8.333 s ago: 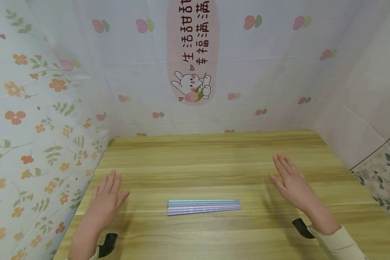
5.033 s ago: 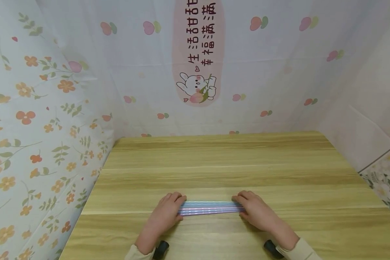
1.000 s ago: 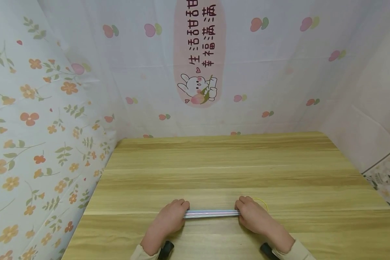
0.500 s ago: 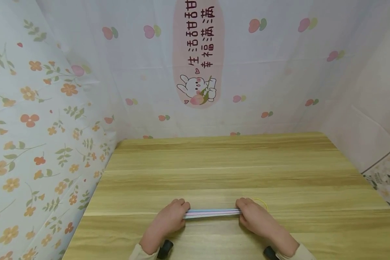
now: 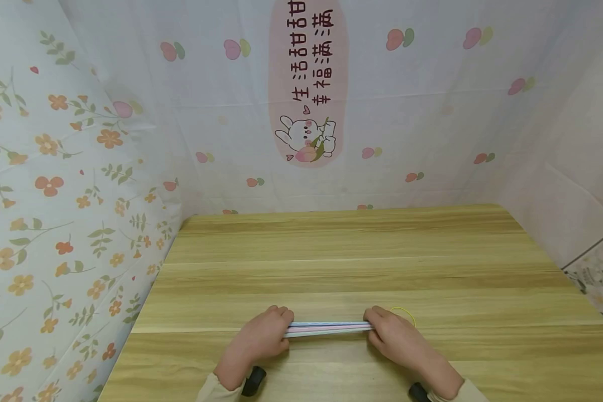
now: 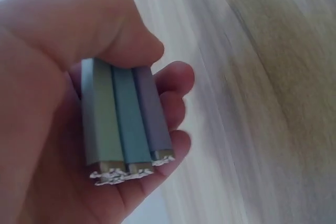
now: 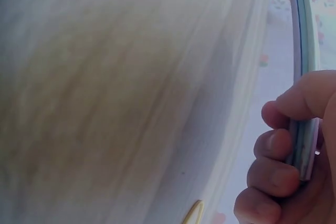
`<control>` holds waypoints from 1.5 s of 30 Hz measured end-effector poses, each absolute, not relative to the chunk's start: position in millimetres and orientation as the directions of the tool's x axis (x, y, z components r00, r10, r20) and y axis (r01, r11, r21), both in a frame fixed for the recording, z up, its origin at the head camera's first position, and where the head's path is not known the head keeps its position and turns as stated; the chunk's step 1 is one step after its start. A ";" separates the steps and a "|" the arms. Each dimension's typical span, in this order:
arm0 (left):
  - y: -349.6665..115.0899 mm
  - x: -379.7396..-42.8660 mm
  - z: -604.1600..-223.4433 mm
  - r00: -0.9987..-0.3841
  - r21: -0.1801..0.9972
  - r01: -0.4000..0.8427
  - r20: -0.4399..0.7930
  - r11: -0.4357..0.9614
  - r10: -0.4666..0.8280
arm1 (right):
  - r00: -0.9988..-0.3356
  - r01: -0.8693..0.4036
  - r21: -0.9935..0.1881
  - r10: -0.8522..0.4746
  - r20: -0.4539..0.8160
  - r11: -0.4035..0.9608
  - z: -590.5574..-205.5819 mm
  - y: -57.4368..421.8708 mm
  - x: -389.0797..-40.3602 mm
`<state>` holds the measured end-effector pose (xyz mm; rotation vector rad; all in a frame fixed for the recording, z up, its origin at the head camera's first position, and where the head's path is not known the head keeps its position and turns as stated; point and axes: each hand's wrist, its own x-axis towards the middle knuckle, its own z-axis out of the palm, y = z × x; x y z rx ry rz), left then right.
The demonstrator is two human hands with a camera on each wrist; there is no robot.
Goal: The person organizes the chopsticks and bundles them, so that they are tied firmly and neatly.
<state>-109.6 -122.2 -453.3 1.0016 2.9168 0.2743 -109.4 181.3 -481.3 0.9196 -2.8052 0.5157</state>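
Observation:
A bundle of several pastel chopsticks (image 5: pixel 326 329) stretches between my two hands, a little above the table. My left hand (image 5: pixel 263 338) grips its left end; in the left wrist view the thumb lies across pale green, blue and purple chopsticks (image 6: pixel 128 119), their square ends poking out. My right hand (image 5: pixel 394 338) holds the other end, and in the right wrist view its fingers curl round the narrower tips of the chopsticks (image 7: pixel 303 51). A thin yellow rubber band (image 5: pixel 409 314) lies on the table just behind my right hand, partly hidden by it.
The wooden table (image 5: pixel 331 251) reaches back to a white cloth wall (image 5: pixel 221 128) with printed fruit and lettering. A flowered cloth (image 5: pixel 95 212) hangs along the left side, and another pale cloth (image 5: pixel 563 167) on the right.
Both hands came in from the sides, gripped the chopsticks' ends and gathered them into a narrower bundle, now nearer me. In the last second the bundle has turned slightly in the hands.

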 end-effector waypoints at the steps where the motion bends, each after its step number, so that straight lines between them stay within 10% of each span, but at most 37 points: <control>1: -122.2 -109.2 -453.2 -0.792 0.182 0.601 0.009 0.778 0.610 | -0.801 -0.597 -0.273 -0.546 0.245 0.754 -481.1 181.0 -109.3; 34: -111.3 -103.0 -455.4 -0.774 -0.121 0.600 0.163 0.791 0.612 | -0.830 -0.548 -0.183 -0.502 0.243 0.816 -471.8 171.1 -106.9; 45: -104.7 -100.6 -451.9 -0.792 -0.055 0.597 0.121 0.801 0.598 | -0.828 -0.532 -0.106 -0.490 0.274 0.840 -466.0 164.2 -107.7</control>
